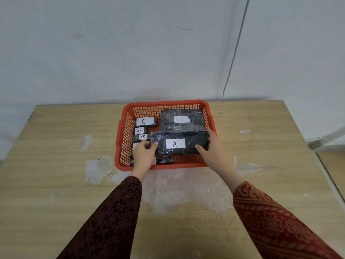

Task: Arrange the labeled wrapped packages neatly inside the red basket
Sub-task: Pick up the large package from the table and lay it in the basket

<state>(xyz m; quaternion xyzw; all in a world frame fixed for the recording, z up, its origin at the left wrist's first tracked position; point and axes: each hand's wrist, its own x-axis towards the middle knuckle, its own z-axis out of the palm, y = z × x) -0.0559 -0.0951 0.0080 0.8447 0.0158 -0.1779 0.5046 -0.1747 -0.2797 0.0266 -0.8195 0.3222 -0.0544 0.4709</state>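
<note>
The red basket [166, 105] stands on the wooden table, a little beyond my arms. Both hands hold a flat black wrapped package labelled A [179, 143] over the basket's front right part: my left hand [144, 153] grips its left end, my right hand [210, 146] its right end. Behind it a large package with a green A label [182, 119] lies in the back right. Along the left wall lie a package marked C [145, 121] and two small A packages [140, 130]. Another dark package [164, 160] lies at the front, partly hidden by my left hand.
The wooden table [56, 146] has worn white patches in front of and left of the basket. A pale wall rises just behind the table, with a thin cable [231, 62] running down it. The table's right edge [321, 161] lies beyond my right arm.
</note>
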